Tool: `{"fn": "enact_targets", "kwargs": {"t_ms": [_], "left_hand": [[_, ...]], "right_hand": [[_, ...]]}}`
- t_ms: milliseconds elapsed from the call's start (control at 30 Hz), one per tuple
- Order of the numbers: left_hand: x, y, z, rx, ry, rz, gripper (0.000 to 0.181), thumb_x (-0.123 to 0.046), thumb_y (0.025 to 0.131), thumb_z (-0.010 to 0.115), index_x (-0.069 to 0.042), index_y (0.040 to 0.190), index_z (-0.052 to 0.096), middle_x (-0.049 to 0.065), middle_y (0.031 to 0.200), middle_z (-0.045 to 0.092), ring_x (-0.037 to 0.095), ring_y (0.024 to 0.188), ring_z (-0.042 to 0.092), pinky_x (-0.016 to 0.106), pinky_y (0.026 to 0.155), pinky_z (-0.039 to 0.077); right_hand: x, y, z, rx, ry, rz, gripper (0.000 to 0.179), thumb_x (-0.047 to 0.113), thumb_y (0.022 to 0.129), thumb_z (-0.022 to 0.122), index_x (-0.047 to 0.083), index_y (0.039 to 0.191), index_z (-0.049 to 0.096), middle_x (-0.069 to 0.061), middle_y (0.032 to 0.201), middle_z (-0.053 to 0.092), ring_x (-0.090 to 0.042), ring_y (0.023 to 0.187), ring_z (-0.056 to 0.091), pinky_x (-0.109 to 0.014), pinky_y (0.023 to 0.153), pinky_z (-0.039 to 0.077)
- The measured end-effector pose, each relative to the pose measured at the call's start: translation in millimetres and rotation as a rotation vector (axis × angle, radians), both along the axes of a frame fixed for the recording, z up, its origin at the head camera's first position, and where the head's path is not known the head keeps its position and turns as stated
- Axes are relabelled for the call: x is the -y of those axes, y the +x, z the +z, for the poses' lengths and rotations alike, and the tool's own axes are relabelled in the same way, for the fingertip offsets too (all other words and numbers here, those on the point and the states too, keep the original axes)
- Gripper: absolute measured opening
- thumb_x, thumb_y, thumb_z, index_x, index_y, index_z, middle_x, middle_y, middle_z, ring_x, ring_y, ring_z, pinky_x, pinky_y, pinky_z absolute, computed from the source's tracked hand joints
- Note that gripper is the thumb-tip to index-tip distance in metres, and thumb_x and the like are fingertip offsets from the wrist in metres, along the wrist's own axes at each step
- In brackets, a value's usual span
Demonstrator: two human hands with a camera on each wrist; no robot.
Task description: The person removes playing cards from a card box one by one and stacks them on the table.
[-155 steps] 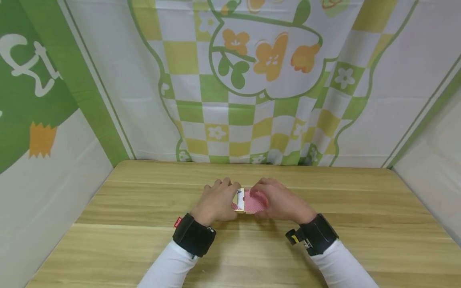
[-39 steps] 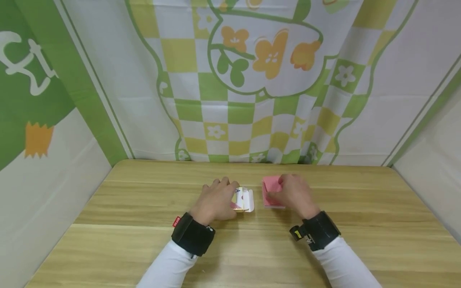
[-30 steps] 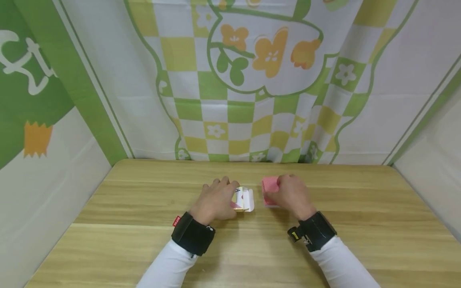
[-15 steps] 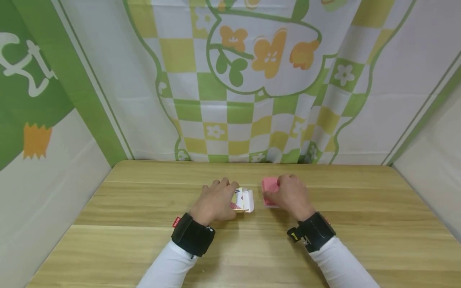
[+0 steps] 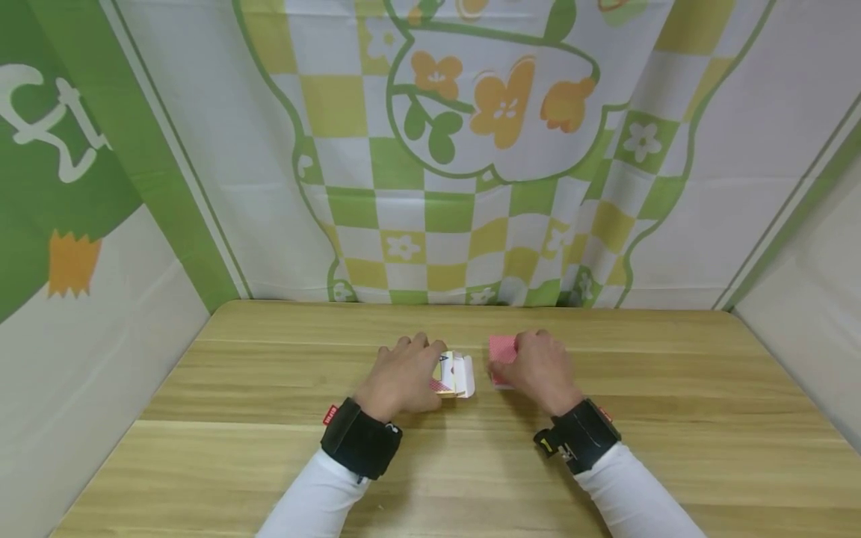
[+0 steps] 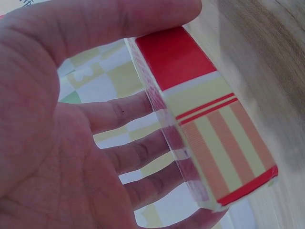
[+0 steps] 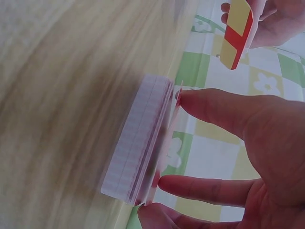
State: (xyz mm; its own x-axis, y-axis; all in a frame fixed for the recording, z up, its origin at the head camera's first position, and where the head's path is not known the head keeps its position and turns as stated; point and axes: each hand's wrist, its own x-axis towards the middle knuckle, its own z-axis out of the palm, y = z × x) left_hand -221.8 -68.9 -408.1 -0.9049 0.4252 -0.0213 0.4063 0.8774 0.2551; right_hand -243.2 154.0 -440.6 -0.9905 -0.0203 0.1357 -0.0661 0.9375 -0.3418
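Observation:
My left hand (image 5: pixel 403 377) grips a playing-card box (image 5: pixel 446 373) by its long sides, thumb against fingers. Its white flap stands open to the right. The left wrist view shows the box's narrow side (image 6: pixel 209 119), red with cream and tan stripes. To the right, a deck of cards (image 5: pixel 501 351) with pink-red patterned backs lies on the table, partly covered by my right hand (image 5: pixel 543 370). In the right wrist view, thumb and fingers hold a thin card (image 7: pixel 166 140) by opposite edges, tilted slightly off the white-edged stack (image 7: pixel 138 138).
The wooden table (image 5: pixel 269 463) runs back to a patterned green-and-white curtain (image 5: pixel 451 217). Pale cloth walls (image 5: pixel 821 314) stand on both sides. Black straps (image 5: pixel 363 438) circle both wrists.
Several seconds ago my right hand was at the box mouth with pink cards partly out; the deck now lies apart on the table. Lately my right hand shifted slightly left; the left stayed put.

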Motion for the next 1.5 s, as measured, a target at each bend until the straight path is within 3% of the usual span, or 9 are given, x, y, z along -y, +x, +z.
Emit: {"fn": "enact_targets", "kwargs": {"t_ms": [967,1500], "left_hand": [[-2.1,1.0,-0.4,-0.004,-0.016,-0.002,0.064,-0.018,0.071,0.082,-0.008,0.131,0.061,0.013,0.114,0.060,0.034,0.105,0.056,0.057,0.087,0.045],[-3.0,1.8,-1.4,0.014,-0.010,0.001,0.064,-0.016,0.072,0.081,-0.008,0.132,0.061,0.013,0.116,0.059,0.035,0.108,0.056,0.060,0.092,0.044]], "right_hand": [[0.6,1.1,-2.5,-0.027,0.007,0.014,0.045,0.042,0.075,0.084,0.002,0.071,0.062,-0.013,0.076,0.055,-0.027,0.063,0.054,-0.037,0.048,0.043],[0.8,1.7,-3.2,-0.019,0.026,0.007,0.046,0.044,0.075,0.084,0.003,0.075,0.063,-0.014,0.077,0.057,-0.028,0.065,0.056,-0.040,0.049,0.045]]}}
